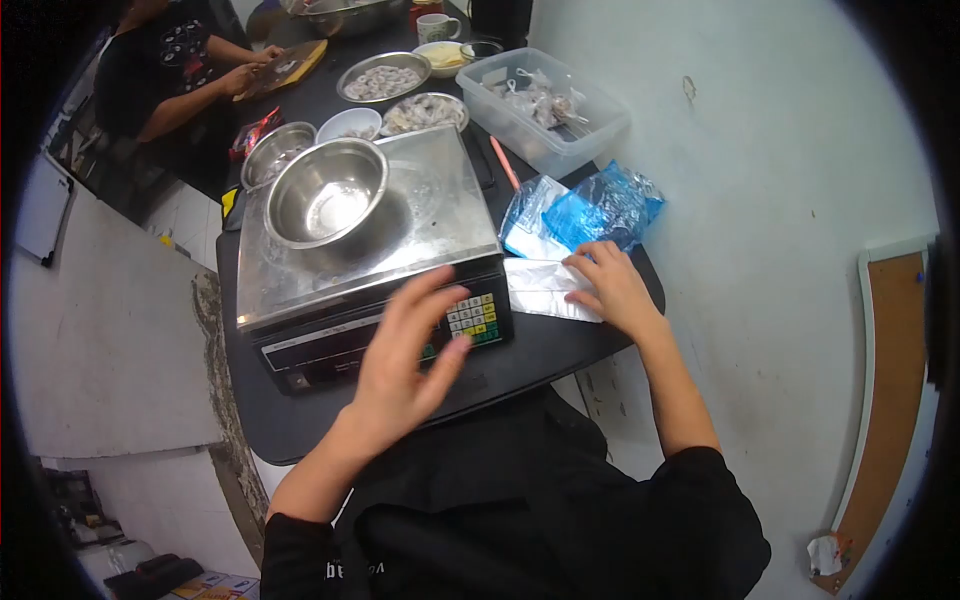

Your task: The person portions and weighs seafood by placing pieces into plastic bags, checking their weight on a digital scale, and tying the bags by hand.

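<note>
My left hand (405,350) is raised before the front panel of a weighing scale (450,215), fingers apart and nothing in them. It hangs close to the number keypad (472,318) and covers part of the display strip. An empty steel bowl (335,205) rests on the scale's metal plate, left of its middle. On the right, my right hand (612,288) touches a flat silver pouch (545,288) with its thumb and fingers spread. Just behind it lies a blue plastic bag (610,210).
A clear plastic bin (560,130) holds tied bags beside the wall. Steel bowls of pale seafood (385,82) stand behind the scale. An orange-red pen (505,163) lies by the bin. At the far left, a person's hands work at a wooden cutting board (290,72).
</note>
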`<action>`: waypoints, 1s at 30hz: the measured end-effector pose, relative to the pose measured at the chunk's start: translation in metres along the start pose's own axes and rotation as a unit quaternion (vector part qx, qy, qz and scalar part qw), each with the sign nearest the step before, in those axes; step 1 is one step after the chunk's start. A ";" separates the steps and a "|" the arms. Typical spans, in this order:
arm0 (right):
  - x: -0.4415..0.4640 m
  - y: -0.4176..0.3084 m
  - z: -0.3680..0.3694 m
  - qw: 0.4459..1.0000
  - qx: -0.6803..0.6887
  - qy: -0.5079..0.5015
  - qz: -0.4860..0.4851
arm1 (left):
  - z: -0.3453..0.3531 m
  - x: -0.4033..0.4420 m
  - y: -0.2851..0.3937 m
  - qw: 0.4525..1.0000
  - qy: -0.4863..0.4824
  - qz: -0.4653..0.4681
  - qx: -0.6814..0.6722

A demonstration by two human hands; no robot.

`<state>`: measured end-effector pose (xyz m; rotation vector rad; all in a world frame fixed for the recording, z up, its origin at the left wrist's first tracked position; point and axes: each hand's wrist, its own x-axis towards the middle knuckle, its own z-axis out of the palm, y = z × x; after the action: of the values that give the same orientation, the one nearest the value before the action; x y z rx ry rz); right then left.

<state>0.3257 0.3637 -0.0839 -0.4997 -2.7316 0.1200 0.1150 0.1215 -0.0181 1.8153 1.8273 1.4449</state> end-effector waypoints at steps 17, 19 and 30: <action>-0.019 0.032 -0.006 0.940 0.217 -0.056 0.259 | 0.133 0.001 -0.046 0.943 -0.261 0.164 0.128; -0.021 0.014 -0.014 0.946 0.182 -0.024 0.267 | 0.135 -0.003 -0.050 0.940 -0.261 0.167 0.140; -0.026 -0.010 0.013 0.991 0.091 -0.061 0.075 | 0.129 -0.014 -0.047 0.941 -0.261 0.159 0.143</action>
<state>0.3404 0.3452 -0.1034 -0.6625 -2.7630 0.4484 0.1789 0.1831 -0.1241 2.4306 1.5735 0.6723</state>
